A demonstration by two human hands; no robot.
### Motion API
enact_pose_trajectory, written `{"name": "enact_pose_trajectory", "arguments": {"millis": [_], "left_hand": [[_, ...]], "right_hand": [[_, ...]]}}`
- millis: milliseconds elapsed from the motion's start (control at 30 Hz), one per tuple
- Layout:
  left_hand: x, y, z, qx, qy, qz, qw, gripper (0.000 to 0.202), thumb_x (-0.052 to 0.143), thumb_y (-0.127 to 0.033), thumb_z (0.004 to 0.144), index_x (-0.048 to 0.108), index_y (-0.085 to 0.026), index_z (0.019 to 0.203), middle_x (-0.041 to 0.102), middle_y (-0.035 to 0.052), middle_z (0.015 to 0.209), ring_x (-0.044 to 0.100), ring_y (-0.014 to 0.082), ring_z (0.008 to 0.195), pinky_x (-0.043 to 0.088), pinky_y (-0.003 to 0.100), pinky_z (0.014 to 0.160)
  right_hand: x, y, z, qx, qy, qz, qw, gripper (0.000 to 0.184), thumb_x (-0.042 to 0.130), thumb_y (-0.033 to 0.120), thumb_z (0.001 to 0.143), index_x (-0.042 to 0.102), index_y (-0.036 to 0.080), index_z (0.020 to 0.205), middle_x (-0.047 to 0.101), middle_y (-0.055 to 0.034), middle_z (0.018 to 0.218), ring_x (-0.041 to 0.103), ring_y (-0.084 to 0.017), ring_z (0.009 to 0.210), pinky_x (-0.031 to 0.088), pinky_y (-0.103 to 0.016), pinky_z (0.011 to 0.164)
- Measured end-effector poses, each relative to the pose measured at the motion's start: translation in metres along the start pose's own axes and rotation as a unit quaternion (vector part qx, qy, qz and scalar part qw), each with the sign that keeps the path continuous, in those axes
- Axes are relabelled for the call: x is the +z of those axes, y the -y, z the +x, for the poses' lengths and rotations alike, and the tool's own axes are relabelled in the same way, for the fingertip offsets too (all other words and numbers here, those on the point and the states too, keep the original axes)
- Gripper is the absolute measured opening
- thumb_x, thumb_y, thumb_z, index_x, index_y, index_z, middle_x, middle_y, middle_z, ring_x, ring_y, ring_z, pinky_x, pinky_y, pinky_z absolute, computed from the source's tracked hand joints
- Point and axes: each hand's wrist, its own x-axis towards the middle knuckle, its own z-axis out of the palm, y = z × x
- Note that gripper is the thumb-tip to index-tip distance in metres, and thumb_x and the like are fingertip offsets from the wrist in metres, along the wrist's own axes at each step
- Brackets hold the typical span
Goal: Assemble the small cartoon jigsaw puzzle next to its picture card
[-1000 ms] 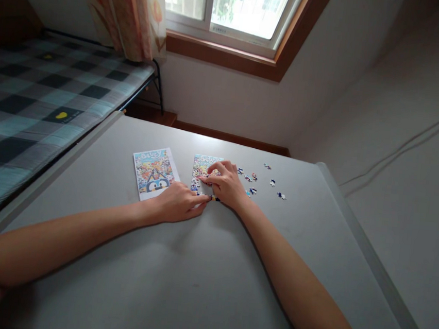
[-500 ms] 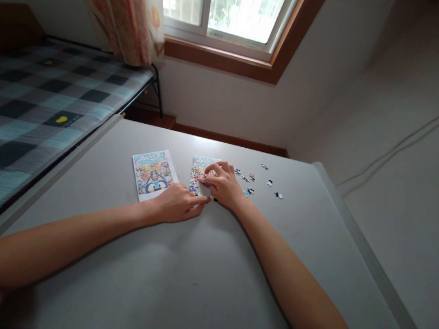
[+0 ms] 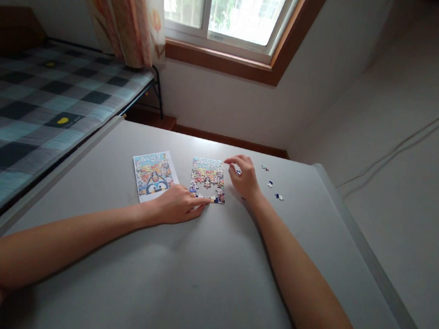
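The right hand (image 3: 246,178), fingers parted, nothing visibly held, has left the puzzle (image 3: 208,171) near the far edge of the tabletop (image 3: 193,270), exposing a gap still unfilled. The left hand (image 3: 177,203) keeps a forefinger on the puzzle's near edge; whether it grips cannot be told.

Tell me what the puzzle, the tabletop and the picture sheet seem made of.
Puzzle: probably printed cardboard, judging by its interlocking cut outlines; sheen unclear.
Tabletop: smooth, slightly glossy, perhaps laminate; bright reflection near its far edge.
Picture sheet: likely paper or thin card, flat with white margins.
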Motion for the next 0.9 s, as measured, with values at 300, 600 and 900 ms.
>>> {"name": "enact_pose_trajectory", "arguments": {"millis": [300,600,900], "left_hand": [[0.001,0.000,-0.001,-0.005,-0.019,0.013,1.000,0.029,0.043,-0.030,0.094,0.066,-0.026,0.111,0.069,-0.0009,0.061,0.062,0.0129,0.049,0.040,0.023,0.050],[0.001,-0.001,0.001,-0.002,-0.023,0.025,0.999,0.030,0.042,-0.030,0.094,0.066,-0.023,0.111,0.066,-0.0011,0.057,0.059,0.0117,0.045,0.040,0.023,0.050],[0.001,0.000,0.000,0.004,-0.013,0.034,0.999,0.030,0.042,-0.031,0.094,0.065,-0.023,0.112,0.066,-0.0008,0.057,0.059,0.0120,0.047,0.041,0.023,0.050]], "right_hand": [[-0.061,-0.056,-0.012,0.196,0.024,-0.204,0.959,0.029,0.050,0.040,0.083,0.058,0.019,0.066,0.063,-0.0057,0.072,0.055,-0.018,0.068,0.037,-0.032,0.070],[-0.085,-0.049,0.000,0.260,0.260,-0.166,0.915,0.025,0.066,0.042,0.070,0.068,0.018,0.072,0.068,-0.0042,0.077,0.057,-0.016,0.067,0.037,-0.026,0.057],[-0.086,-0.059,0.001,0.309,0.264,-0.078,0.910,0.017,0.068,0.027,0.066,0.071,0.013,0.076,0.069,-0.0053,0.074,0.059,-0.016,0.068,0.042,-0.024,0.058]]}}
